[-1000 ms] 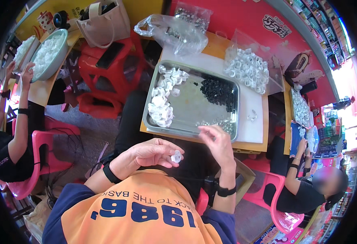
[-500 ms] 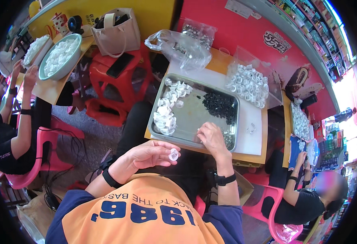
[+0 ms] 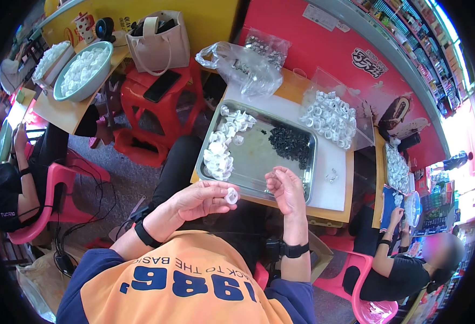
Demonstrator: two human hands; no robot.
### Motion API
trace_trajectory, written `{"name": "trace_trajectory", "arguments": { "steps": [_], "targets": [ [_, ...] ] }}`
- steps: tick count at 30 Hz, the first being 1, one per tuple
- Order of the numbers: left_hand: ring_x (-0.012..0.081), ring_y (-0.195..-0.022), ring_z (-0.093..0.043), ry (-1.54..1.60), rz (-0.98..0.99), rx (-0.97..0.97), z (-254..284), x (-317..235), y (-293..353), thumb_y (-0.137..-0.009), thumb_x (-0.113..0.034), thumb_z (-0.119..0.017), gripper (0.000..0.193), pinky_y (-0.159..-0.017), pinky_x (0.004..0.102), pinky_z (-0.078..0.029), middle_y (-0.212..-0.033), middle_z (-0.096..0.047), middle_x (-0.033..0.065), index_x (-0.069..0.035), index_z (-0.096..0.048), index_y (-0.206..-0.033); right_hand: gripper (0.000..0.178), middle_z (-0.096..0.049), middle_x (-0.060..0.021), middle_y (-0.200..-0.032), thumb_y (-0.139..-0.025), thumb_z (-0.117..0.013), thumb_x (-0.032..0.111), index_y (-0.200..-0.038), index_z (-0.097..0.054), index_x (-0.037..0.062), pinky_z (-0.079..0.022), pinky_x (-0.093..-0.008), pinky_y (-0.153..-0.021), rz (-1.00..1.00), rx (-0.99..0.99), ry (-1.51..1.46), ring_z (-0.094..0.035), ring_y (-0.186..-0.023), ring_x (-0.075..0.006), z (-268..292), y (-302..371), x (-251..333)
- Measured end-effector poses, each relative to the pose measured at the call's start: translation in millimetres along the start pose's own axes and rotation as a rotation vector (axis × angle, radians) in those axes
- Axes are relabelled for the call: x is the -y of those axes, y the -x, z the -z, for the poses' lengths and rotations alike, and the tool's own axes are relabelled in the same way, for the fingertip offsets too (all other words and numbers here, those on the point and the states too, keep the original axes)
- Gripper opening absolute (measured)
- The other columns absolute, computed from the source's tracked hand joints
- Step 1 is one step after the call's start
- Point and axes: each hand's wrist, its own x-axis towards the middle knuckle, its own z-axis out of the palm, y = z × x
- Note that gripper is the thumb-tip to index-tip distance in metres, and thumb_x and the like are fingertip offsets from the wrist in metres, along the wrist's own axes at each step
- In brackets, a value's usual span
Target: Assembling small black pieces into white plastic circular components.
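Observation:
Between the thumb and fingers of my left hand [image 3: 204, 198] is a small white plastic ring-shaped part [image 3: 231, 196], its round opening showing. My right hand [image 3: 287, 190] hovers over the near edge of the metal tray [image 3: 251, 156], fingers curled and thumb close to the fingertips. Anything pinched there is too small to make out. White plastic parts [image 3: 219, 156] lie heaped along the tray's left side. Small black pieces [image 3: 290, 144] form a pile on its right.
Behind the tray are a clear bag of white rings [image 3: 330, 119] and crumpled plastic bags [image 3: 245, 70]. A few tiny pieces [image 3: 331, 175] lie on the white board. A red stool [image 3: 162, 108] holds a phone [image 3: 162, 87]. Other people sit at tables on both sides.
My right hand has lifted from the tray's near right corner and turned its fingers upward. My left hand stays nearly in place with the white part.

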Motion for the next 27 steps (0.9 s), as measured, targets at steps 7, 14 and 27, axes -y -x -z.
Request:
{"name": "trace_trajectory", "arguments": {
  "steps": [7, 14, 27],
  "targets": [
    [0.0258, -0.099, -0.068, 0.019, -0.090, -0.007, -14.4, -9.3, -13.8, -0.096, -0.009, -0.055, 0.035, -0.087, 0.0303, -0.057, -0.111, -0.065, 0.0170, 0.005, -0.052, -0.127, 0.017, -0.069, -0.0129, -0.096, -0.092, -0.063, 0.008, -0.106, -0.064, -0.0004, -0.054, -0.0256, -0.074, 0.010, 0.028, -0.039, -0.067, -0.084, -0.0160, -14.3, 14.7, 2.6],
    [0.0248, -0.099, -0.067, 0.037, -0.125, 0.015, -20.9, -12.3, -23.5, -0.096, -0.007, -0.054, 0.036, -0.088, 0.0310, -0.056, -0.111, -0.064, 0.0160, 0.003, -0.049, -0.130, 0.017, -0.069, -0.0134, -0.095, -0.089, -0.065, 0.002, -0.105, -0.066, -0.0035, -0.055, -0.0269, -0.078, 0.106, 0.068, 0.003, -0.068, -0.082, -0.0169, -37.3, 30.6, 8.3],
    [0.0164, -0.093, -0.066, -0.307, -0.254, -0.088, -33.8, -13.1, -17.5, -0.092, -0.014, -0.065, 0.019, -0.087, 0.0297, -0.054, -0.101, -0.064, 0.0067, 0.000, -0.063, -0.106, 0.013, -0.067, -0.0087, -0.090, -0.083, -0.069, -0.002, -0.095, -0.066, -0.0007, -0.053, -0.0274, -0.071, 0.546, 0.039, 0.960, -0.066, -0.078, -0.0169, -75.9, 44.1, 7.2]
  ]
}}
